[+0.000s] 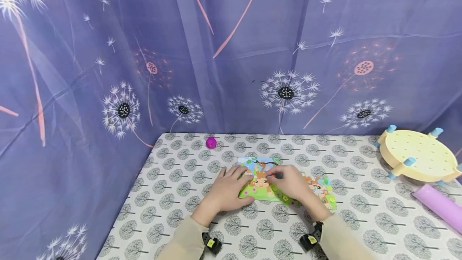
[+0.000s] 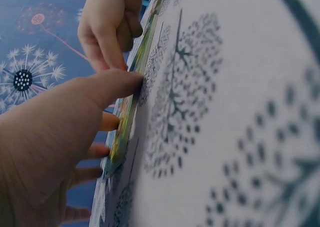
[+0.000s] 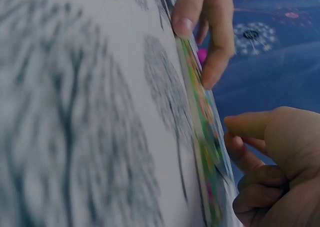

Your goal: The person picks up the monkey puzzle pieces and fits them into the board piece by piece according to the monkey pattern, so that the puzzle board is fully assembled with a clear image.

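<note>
picture board [image 1: 260,182], monkey-printed, lying flat on the tree-print cloth [image 1: 173,212] between the two hands. the left hand [image 1: 227,191] is spread, fingers extended over the board's left part, thumb at its near edge; it grasps nothing. the right hand [image 1: 291,181] has thumb and forefinger drawn close together over the board, remaining fingers folded; whether a small piece lies between the tips cannot be told. the step appears to be fine fingertip work on the board's face: best done with light, even left-hand pressure against sliding, and right fingertips low over the spot. a second monkey picture [image 1: 329,200] lies just right, partly beneath the right forearm, which could nudge it. well apart: far left, a purple ball [image 1: 211,143]; right, a yellow round stand [image 1: 418,153] and, nearer, a lilac cylinder [image 1: 438,204]; none obstructs.
</note>
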The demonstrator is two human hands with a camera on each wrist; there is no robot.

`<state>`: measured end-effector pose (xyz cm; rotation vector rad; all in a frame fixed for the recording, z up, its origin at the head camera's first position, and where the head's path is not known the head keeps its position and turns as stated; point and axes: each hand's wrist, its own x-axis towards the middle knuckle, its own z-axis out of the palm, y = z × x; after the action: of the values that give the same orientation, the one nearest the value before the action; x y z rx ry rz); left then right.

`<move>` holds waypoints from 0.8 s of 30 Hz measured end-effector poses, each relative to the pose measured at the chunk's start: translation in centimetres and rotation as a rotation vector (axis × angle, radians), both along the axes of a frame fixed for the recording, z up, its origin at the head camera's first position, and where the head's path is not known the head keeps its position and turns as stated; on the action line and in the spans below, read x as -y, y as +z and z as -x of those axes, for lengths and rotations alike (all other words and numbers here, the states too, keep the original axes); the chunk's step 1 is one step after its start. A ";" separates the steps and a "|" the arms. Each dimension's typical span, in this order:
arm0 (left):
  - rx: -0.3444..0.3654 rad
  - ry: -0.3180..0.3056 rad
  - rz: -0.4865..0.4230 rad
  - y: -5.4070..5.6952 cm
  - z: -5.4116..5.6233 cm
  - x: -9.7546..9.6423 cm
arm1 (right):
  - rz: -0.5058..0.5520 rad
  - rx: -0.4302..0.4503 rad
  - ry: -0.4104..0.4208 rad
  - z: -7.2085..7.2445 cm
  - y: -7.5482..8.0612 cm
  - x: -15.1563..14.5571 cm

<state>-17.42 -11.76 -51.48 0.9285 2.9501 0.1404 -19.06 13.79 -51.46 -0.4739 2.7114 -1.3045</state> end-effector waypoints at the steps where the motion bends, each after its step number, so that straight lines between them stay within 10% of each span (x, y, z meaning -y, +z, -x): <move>1: 0.000 -0.005 -0.002 0.0 0.1 0.0 | -0.006 -0.024 -0.003 0.0 0.0 -0.5; 24: 0.071 -0.006 -0.010 -0.1 0.8 -0.1 | -0.182 0.049 -0.102 -1.6 0.9 -10.5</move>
<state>-18.18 -11.66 -51.54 0.9131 2.8844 0.1840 -17.51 24.31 -50.55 -0.2850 2.8111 -1.0611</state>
